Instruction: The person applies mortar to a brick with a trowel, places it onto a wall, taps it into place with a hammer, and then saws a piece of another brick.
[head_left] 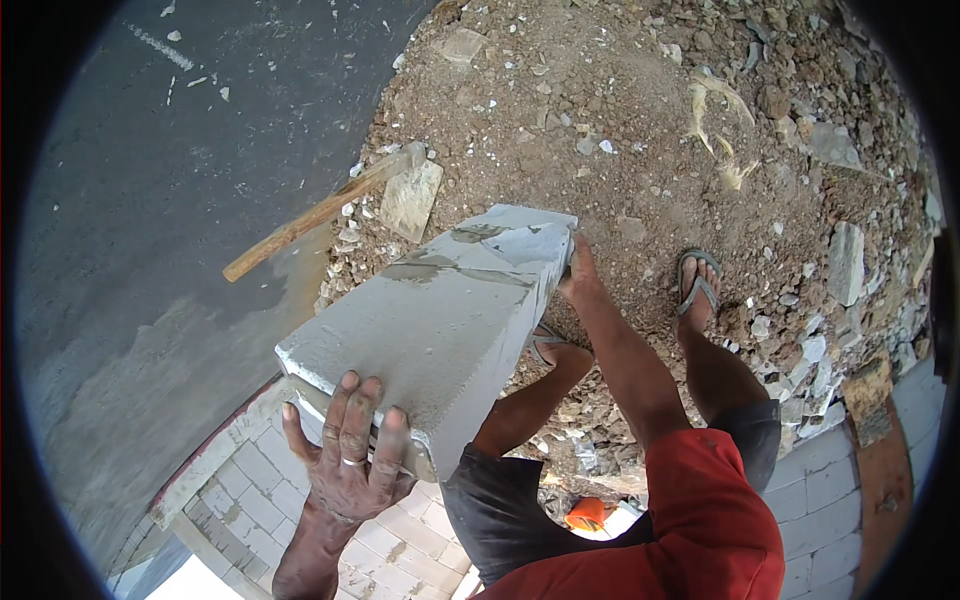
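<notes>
A long light-grey lightweight concrete block (410, 335) is held up in front of me, tilted, with damp grey patches and a crack-like line toward its far end. My left hand (355, 450) grips the near end, its fingers lying over the top edge and a ring on one finger. At the far right end, my right hand (578, 272) has hold of the block's side; most of its fingers are hidden behind the block.
A wooden handle (310, 220) lies beside a flat stone piece (410, 200), at the edge of dark pavement (200, 130). Rubble and soil (630, 130) spread around my sandalled feet (698, 285). Pale block walling (270, 460) and an orange bucket (586, 514) appear low in view.
</notes>
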